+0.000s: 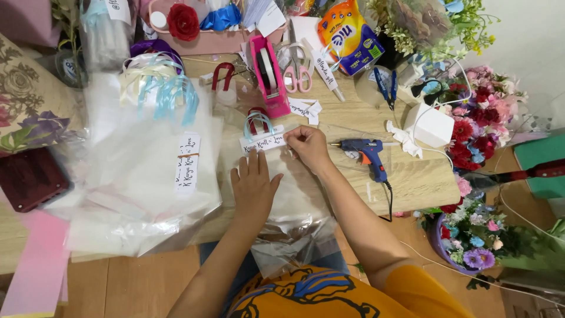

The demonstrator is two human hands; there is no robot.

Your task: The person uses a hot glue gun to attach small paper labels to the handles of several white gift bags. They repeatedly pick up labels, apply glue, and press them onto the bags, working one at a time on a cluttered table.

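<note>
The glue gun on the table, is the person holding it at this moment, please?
No, the blue glue gun lies untouched on the table, while the right hand pinches the label on the clear bag.

The lower end of the clear plastic bag (294,218) is hidden past the surface (412,176) edge and behind the orange shirt (353,294). The bag's middle is covered by the left hand (254,187). The pink sheet (35,265) is cut off by the picture's left edge, and the pink basket (206,40) by the top edge.
</note>
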